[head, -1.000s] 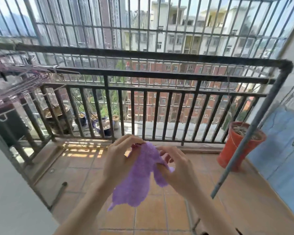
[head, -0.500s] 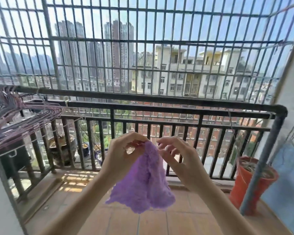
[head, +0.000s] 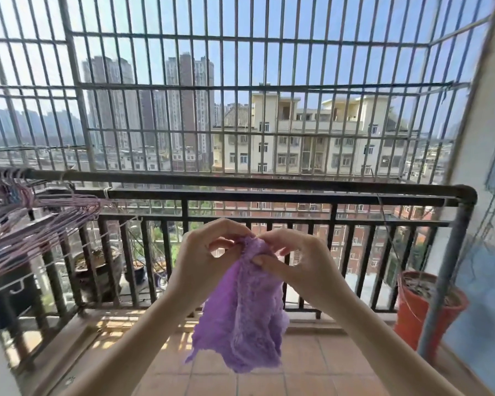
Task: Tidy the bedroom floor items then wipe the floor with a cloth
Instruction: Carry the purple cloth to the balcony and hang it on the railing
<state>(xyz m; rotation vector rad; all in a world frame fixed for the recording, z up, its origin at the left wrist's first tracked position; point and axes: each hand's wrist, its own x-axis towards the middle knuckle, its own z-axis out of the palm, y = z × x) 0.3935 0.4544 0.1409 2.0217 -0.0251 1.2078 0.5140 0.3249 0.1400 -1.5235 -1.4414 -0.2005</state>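
A fluffy purple cloth (head: 246, 318) hangs in front of me over the balcony floor, held by its top edge. My left hand (head: 203, 261) pinches the upper left of that edge with thumb and fingertips. My right hand (head: 295, 261) pinches the upper right, with its thumb pressed onto the fabric. Both hands are close together at about the height of the dark railing's bars. The cloth's lower part dangles loose and crumpled.
A dark metal railing (head: 269, 194) and a tall window grille close the balcony ahead. Pink wire hangers (head: 40, 215) hang on a rod at the left. An orange flowerpot (head: 423, 312) and a grey pipe (head: 446, 270) stand at the right. Potted plants (head: 97, 267) sit behind the bars.
My view has tilted up from the floor tiles toward the railing and the skyline. Both hands have stayed on the cloth's top edge and moved closer together.
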